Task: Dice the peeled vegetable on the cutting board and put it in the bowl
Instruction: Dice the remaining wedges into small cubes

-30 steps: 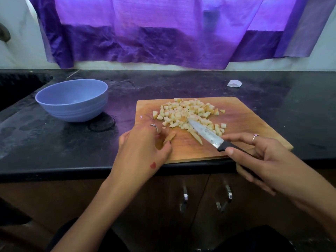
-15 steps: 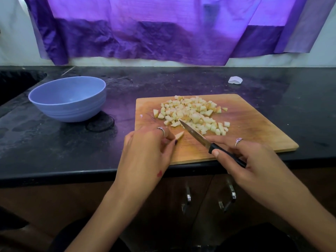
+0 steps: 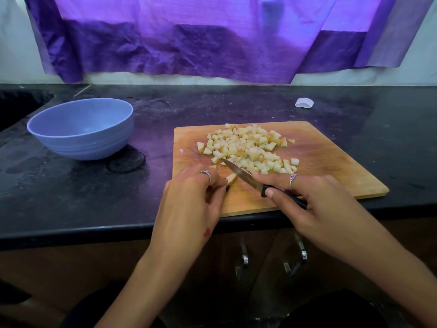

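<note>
A wooden cutting board (image 3: 331, 162) lies on the black counter with a heap of pale diced vegetable (image 3: 250, 147) in its middle. My left hand (image 3: 191, 204) pinches a remaining vegetable strip (image 3: 231, 178) at the board's near left. My right hand (image 3: 314, 207) grips the black handle of a knife (image 3: 238, 172), index finger along the blade's back, and the blade slants across the strip's end beside my left fingers. The blue bowl (image 3: 80, 129) stands on the counter to the left with nothing visible inside.
A small white scrap (image 3: 304, 102) lies on the counter behind the board. A dark sink recess (image 3: 21, 105) opens at the far left. Purple cloth (image 3: 212, 39) hangs on the wall behind. Cabinet handles (image 3: 243, 259) show below the counter edge.
The knife has swung from lying flat and angled right to standing over the strip beside my left fingers. My right hand has come closer to the left. The strip looks shorter.
</note>
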